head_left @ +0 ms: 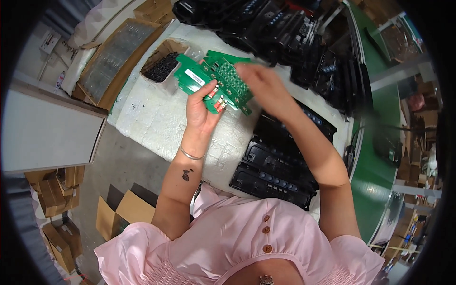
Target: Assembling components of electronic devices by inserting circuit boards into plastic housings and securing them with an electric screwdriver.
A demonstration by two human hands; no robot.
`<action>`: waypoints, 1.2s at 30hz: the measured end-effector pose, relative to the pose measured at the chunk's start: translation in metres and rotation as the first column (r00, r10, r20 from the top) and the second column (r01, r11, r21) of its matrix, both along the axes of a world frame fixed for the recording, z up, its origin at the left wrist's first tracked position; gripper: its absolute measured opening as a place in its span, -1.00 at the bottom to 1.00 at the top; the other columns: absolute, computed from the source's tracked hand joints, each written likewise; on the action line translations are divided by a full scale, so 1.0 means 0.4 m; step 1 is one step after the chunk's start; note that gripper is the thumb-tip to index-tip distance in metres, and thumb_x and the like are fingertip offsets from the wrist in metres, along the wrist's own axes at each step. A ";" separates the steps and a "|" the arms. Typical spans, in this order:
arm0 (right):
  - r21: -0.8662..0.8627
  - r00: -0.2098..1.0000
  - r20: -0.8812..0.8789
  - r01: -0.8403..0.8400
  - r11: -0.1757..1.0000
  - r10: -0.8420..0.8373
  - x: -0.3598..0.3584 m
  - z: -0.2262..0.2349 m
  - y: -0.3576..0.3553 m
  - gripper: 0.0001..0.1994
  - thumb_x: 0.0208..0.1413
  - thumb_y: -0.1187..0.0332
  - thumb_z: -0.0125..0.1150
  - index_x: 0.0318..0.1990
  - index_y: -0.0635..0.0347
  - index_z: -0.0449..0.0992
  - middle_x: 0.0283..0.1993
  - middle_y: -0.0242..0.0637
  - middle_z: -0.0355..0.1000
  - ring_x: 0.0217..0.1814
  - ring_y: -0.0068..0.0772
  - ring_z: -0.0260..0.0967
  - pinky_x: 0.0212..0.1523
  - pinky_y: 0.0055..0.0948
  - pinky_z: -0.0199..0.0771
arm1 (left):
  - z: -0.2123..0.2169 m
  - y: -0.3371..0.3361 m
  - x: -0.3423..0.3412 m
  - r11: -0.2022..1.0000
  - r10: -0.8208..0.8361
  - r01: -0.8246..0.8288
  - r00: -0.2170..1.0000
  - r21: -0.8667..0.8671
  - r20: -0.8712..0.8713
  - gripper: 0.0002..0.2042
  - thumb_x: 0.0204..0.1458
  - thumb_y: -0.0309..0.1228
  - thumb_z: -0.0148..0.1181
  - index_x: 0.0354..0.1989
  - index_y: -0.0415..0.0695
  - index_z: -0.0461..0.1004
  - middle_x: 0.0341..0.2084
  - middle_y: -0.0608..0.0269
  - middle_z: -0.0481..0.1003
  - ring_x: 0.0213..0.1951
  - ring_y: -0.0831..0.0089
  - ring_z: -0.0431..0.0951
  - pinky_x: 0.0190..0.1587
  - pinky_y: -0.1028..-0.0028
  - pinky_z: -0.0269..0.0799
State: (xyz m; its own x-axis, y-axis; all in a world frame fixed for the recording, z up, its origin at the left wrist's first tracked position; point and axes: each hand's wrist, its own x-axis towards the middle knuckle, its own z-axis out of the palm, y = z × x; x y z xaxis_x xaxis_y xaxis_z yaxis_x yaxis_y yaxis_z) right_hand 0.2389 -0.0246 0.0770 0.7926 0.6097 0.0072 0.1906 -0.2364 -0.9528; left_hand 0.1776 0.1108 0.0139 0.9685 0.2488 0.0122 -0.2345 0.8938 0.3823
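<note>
My left hand [200, 110] is closed around overlapping green circuit boards [230, 76], its thumb lying over their near edge. A white label sticks to the left part of the boards, and small red and metallic components show near the thumb. At the boards' right edge is my right hand [264, 86], smeared by motion. Its fingertips are blurred, so whether they grip a board does not show. Just left of the boards, an open cardboard box [177, 47] holds many small black parts [162, 68].
The work surface [152, 121] is covered in white foam. Black plastic panels [273, 166] lie in a row near my right forearm, and more black housings [266, 31] are heaped at the back. A carton of clear parts [116, 61] stands left; an open carton [124, 211] sits below.
</note>
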 end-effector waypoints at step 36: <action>-0.480 0.805 0.593 0.363 0.798 -0.010 -0.070 -0.049 -0.522 -0.65 -0.24 0.52 0.23 -0.19 0.32 0.43 0.01 -0.11 0.32 -0.07 -0.14 0.30 -0.12 -0.38 0.34 | 0.039 -0.182 -0.001 0.830 -0.558 0.542 0.814 -0.132 -0.161 -0.44 0.14 0.02 -0.37 0.12 -0.20 0.16 0.00 -0.05 0.29 -0.05 0.17 0.38 0.02 0.12 0.28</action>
